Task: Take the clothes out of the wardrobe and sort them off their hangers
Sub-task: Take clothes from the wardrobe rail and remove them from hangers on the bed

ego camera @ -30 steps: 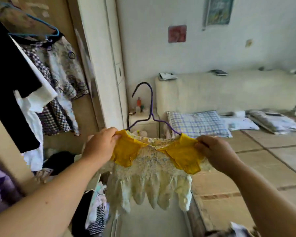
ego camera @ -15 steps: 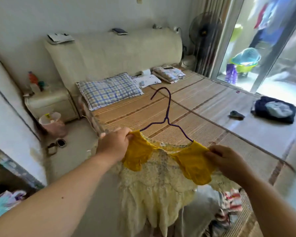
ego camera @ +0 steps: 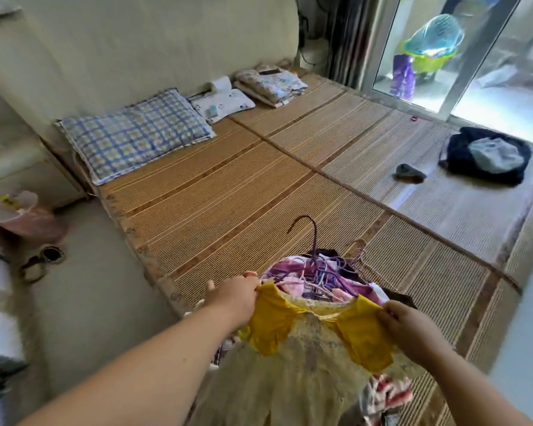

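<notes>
Both hands hold one garment at chest level in front of the person, above the near edge of the bed [ego camera: 228,192]. The left hand [ego camera: 237,298] has its grip closed in a pinch on one shoulder of the dress [ego camera: 308,364], at the top of a mustard-yellow sleeve [ego camera: 271,321]. The right hand [ego camera: 410,329] has its grip pinched on the opposite shoulder in the same manner. The dress is stretched flat between the two hands, and its pale lace body hangs straight down and leaves the frame at the bottom. A purple wire hanger [ego camera: 315,241] shows its hook above the neckline; whether its arms sit inside the dress or belong to the heap behind cannot be told. Directly behind the dress, on the woven mat that covers the bed, lies a pile [ego camera: 285,269] of pink and purple clothes with several wire hangers tangled on top. A red-and-white striped cloth [ego camera: 388,392] lies below the right hand. At the head of the bed a blue checked pillow [ego camera: 136,133] rests against the padded headboard [ego camera: 136,41], with folded bedding [ego camera: 271,84] further along. Well apart from the pile, near the glass door [ego camera: 443,72], a dark bundle of clothes [ego camera: 486,155] lies on the mat, with a small dark item [ego camera: 408,173] just beside it. A pink bin [ego camera: 22,216] stands on the floor beside the bed.
</notes>
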`<action>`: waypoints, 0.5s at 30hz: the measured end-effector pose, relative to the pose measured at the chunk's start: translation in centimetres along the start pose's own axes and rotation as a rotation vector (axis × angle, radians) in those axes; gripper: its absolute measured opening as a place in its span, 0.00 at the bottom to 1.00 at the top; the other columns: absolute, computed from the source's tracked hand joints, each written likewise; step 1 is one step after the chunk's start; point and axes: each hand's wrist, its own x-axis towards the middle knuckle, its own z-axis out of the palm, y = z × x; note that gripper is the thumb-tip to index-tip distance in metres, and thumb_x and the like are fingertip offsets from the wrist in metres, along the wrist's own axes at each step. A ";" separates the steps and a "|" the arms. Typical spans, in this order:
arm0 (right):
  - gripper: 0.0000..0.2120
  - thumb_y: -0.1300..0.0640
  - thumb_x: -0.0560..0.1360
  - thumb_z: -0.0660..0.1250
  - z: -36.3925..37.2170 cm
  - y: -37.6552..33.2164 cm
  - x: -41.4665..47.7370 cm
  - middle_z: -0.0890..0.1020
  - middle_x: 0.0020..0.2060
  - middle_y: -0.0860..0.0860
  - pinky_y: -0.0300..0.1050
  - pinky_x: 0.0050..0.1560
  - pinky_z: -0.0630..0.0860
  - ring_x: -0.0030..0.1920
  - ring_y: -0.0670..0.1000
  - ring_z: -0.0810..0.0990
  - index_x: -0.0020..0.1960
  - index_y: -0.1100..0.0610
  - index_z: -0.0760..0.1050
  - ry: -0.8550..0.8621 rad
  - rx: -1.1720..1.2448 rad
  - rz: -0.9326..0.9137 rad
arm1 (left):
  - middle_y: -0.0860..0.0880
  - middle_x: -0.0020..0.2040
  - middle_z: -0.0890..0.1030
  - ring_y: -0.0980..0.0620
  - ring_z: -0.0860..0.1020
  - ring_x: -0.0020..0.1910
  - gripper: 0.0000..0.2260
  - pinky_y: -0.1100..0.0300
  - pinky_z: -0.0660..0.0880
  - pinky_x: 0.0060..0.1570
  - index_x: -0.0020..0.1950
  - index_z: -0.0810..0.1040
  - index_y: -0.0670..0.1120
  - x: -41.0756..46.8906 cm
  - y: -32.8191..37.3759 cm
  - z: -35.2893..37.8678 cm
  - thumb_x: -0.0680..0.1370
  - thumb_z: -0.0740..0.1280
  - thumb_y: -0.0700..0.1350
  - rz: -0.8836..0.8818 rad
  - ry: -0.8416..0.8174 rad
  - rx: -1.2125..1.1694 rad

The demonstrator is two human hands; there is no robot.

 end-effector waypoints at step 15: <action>0.31 0.42 0.75 0.64 7.4 -3.6 8.3 0.64 0.73 0.46 0.54 0.67 0.66 0.72 0.50 0.63 0.74 0.43 0.56 -0.139 -0.282 -0.127 | 0.53 0.78 0.51 0.47 0.56 0.75 0.30 0.42 0.58 0.67 0.76 0.52 0.58 3.9 -4.2 6.6 0.76 0.61 0.57 -0.149 -0.110 -0.046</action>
